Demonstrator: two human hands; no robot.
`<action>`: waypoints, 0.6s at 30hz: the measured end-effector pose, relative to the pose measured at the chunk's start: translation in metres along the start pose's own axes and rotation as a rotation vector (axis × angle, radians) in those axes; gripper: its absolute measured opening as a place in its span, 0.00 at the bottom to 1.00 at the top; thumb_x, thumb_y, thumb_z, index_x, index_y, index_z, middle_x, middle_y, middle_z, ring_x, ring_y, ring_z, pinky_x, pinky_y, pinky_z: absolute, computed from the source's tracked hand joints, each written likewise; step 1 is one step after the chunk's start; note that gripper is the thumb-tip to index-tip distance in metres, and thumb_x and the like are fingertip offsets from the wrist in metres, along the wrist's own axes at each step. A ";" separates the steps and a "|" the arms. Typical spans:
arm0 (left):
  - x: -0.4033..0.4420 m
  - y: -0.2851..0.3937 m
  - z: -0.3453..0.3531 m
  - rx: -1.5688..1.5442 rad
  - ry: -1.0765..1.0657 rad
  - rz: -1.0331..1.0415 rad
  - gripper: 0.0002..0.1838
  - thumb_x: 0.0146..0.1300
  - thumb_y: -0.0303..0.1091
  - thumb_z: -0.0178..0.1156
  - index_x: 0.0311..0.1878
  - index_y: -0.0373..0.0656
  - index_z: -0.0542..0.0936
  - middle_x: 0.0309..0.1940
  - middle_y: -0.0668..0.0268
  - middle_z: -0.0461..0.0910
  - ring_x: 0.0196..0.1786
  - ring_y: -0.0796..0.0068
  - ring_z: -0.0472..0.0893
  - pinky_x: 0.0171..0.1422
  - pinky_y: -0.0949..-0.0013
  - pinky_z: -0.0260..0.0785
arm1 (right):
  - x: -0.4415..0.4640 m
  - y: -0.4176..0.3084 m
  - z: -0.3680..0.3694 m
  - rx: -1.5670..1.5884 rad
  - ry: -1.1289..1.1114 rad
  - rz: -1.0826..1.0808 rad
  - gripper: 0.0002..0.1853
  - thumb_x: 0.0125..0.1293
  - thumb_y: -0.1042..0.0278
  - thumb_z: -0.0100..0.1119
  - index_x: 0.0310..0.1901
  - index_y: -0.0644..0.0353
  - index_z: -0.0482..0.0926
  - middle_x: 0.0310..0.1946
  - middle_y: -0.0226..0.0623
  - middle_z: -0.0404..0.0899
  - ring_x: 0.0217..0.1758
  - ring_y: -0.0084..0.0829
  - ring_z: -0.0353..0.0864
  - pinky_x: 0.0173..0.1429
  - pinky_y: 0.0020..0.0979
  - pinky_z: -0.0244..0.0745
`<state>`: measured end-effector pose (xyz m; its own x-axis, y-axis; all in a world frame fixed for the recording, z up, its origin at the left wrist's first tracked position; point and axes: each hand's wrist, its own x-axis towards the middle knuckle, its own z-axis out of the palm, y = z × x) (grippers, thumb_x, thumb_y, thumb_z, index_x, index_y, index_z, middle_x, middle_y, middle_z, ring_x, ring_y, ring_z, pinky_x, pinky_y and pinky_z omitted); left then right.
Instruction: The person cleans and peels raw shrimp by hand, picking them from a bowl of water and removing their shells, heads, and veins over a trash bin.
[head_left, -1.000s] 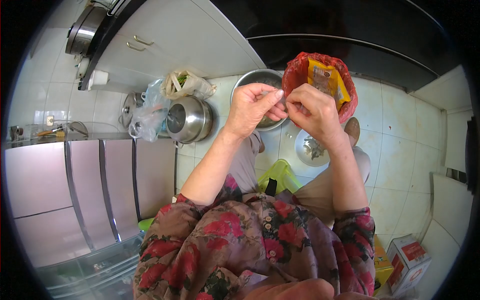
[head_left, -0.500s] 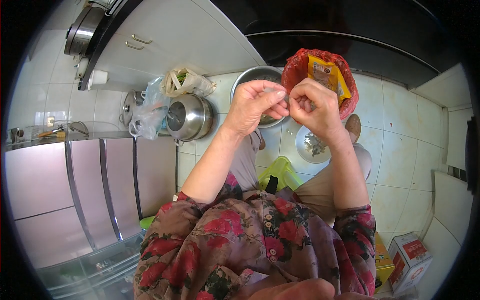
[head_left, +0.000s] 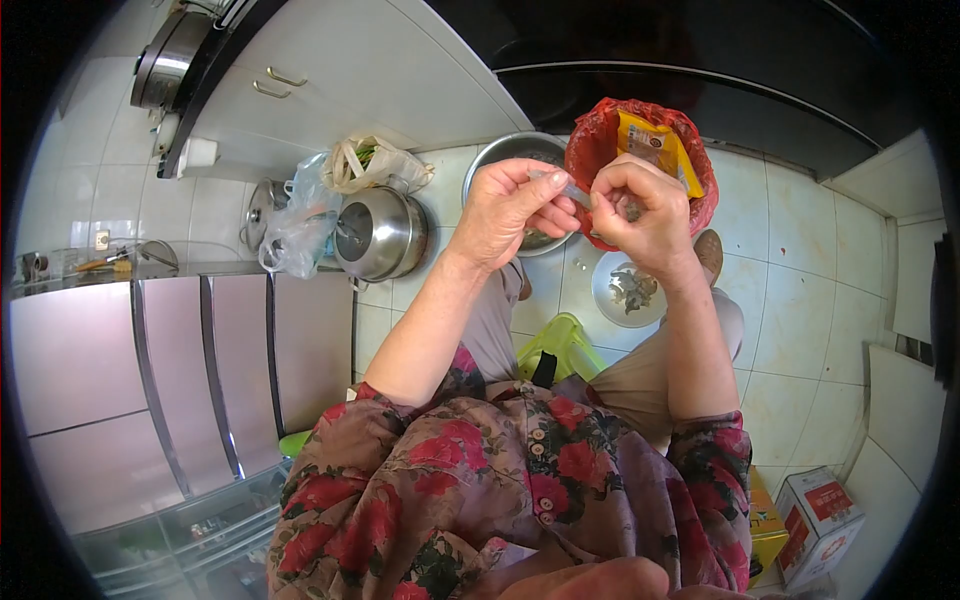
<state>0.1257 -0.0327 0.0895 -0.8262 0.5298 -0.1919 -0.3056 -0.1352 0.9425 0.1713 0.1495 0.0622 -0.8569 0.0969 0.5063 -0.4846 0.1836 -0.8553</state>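
Note:
A small greyish, translucent piece, too small to name for sure, stretches between my two hands. My left hand pinches one end of it between thumb and fingers. The other end meets the curled fingers of my right hand. Behind my left hand is a metal basin, partly covered by it. A bin lined with a red bag stands beyond my right hand, with a yellow packet in it. Below my right hand, a white plate on the floor holds grey pieces.
A steel pot, a clear plastic bag and a cloth bag with greens are at the left by the cabinet. A green stool shows between my legs. Boxes stand at the lower right.
My right hand has moved slightly right, away from my left hand. The greyish piece now shows stretched between them.

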 end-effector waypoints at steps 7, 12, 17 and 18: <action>0.000 0.000 0.001 0.030 0.020 0.031 0.12 0.67 0.36 0.60 0.43 0.35 0.80 0.28 0.60 0.83 0.27 0.71 0.85 0.29 0.75 0.79 | 0.001 0.000 0.001 0.024 -0.024 -0.041 0.06 0.52 0.82 0.64 0.30 0.65 0.78 0.27 0.31 0.77 0.25 0.17 0.75 0.27 0.20 0.69; -0.001 0.002 0.004 0.086 0.031 0.053 0.11 0.67 0.35 0.60 0.42 0.34 0.80 0.28 0.60 0.83 0.27 0.71 0.84 0.29 0.75 0.79 | 0.000 0.000 0.004 -0.097 -0.074 -0.103 0.06 0.52 0.82 0.64 0.31 0.64 0.77 0.26 0.35 0.76 0.25 0.26 0.79 0.29 0.25 0.75; 0.000 0.002 0.005 0.107 0.042 0.052 0.11 0.67 0.34 0.60 0.41 0.35 0.80 0.28 0.60 0.82 0.27 0.71 0.84 0.29 0.75 0.78 | 0.001 0.001 0.004 -0.117 -0.077 -0.121 0.06 0.52 0.82 0.64 0.31 0.64 0.77 0.26 0.36 0.76 0.24 0.28 0.79 0.29 0.26 0.76; 0.000 0.002 0.006 0.113 0.053 0.052 0.11 0.66 0.34 0.60 0.41 0.35 0.80 0.27 0.60 0.82 0.27 0.71 0.84 0.29 0.75 0.78 | 0.000 0.002 0.004 -0.123 -0.080 -0.120 0.06 0.52 0.82 0.64 0.31 0.64 0.77 0.26 0.36 0.76 0.24 0.27 0.79 0.29 0.26 0.76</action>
<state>0.1278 -0.0283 0.0933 -0.8642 0.4793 -0.1534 -0.2090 -0.0645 0.9758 0.1693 0.1461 0.0604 -0.8079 -0.0101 0.5893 -0.5632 0.3080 -0.7668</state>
